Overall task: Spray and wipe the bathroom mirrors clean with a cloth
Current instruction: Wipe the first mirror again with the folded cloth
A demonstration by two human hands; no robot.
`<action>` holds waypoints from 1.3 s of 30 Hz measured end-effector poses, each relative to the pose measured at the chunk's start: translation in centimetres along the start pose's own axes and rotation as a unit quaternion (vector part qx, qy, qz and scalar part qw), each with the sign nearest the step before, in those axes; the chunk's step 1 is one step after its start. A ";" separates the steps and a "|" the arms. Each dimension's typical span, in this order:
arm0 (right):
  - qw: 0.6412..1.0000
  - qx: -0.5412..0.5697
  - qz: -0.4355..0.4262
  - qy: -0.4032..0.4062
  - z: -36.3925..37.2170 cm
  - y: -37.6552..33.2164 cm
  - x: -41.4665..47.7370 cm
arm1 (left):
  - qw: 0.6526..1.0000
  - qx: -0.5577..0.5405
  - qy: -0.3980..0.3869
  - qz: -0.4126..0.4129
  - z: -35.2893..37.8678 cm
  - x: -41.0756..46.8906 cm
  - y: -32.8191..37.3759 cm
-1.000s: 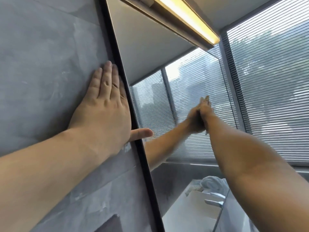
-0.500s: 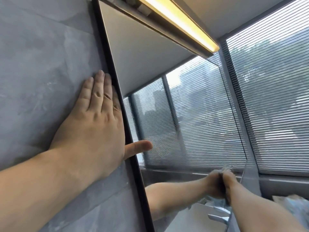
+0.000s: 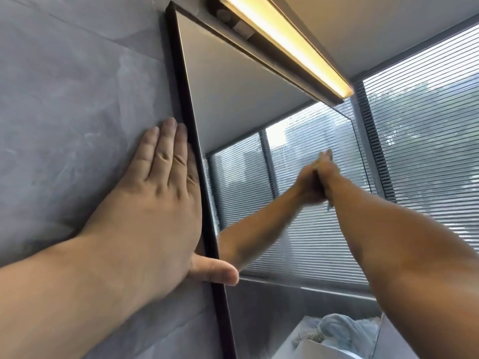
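The mirror (image 3: 246, 99) hangs in a thin black frame (image 3: 191, 141) on a grey tiled wall. My left hand (image 3: 155, 203) lies flat on the wall beside the frame, fingers straight, with the thumb reaching across the frame onto the glass. My right hand (image 3: 328, 174) is stretched out and presses edge-on against the glass at mid height, its fingers pointing up. Only a thin sliver of cloth (image 3: 328, 207) shows under that hand; the rest is hidden between palm and mirror. The arm's reflection meets the hand in the glass.
A lit yellow light bar (image 3: 285, 40) runs along the mirror's top edge. Slatted window blinds (image 3: 427, 138) fill the right side. Low in the mirror I see a pale blue towel (image 3: 344, 330) and a white basin edge (image 3: 311, 351).
My right hand swept down to the mirror's lower edge, then came back up to mid height on the glass. My left hand stayed flat on the wall.
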State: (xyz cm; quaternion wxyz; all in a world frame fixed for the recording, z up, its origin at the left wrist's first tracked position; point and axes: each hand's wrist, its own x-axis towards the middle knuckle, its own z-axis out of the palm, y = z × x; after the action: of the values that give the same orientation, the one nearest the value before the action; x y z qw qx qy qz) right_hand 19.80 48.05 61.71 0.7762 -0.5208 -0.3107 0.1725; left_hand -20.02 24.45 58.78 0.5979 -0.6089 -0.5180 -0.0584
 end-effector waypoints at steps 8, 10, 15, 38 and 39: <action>0.965 -0.087 -0.245 -0.043 4.0 -12.9 -3.2 | 0.999 -0.028 0.015 0.032 0.6 0.4 -0.5; 0.968 -0.084 -0.231 -0.050 3.7 -12.1 -1.2 | 0.998 -0.049 0.005 0.036 0.5 0.4 -0.2; 0.991 -0.061 -0.114 -0.027 1.8 -6.0 3.0 | 0.998 -0.046 0.011 0.032 0.8 0.4 -0.1; 0.968 -0.067 -0.236 -0.051 3.7 -10.3 0.1 | 0.996 -0.083 -0.024 0.026 0.2 0.5 0.4; 0.961 -0.082 -0.261 -0.050 4.2 -11.7 -1.7 | 0.996 -0.085 -0.023 0.028 0.2 0.5 0.3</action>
State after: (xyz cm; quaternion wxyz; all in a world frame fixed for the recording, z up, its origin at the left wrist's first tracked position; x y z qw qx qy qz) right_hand 15.09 45.36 73.03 0.7326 -0.4740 -0.4871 -0.0359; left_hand -19.70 25.02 58.84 0.5334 -0.6728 -0.5076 -0.0719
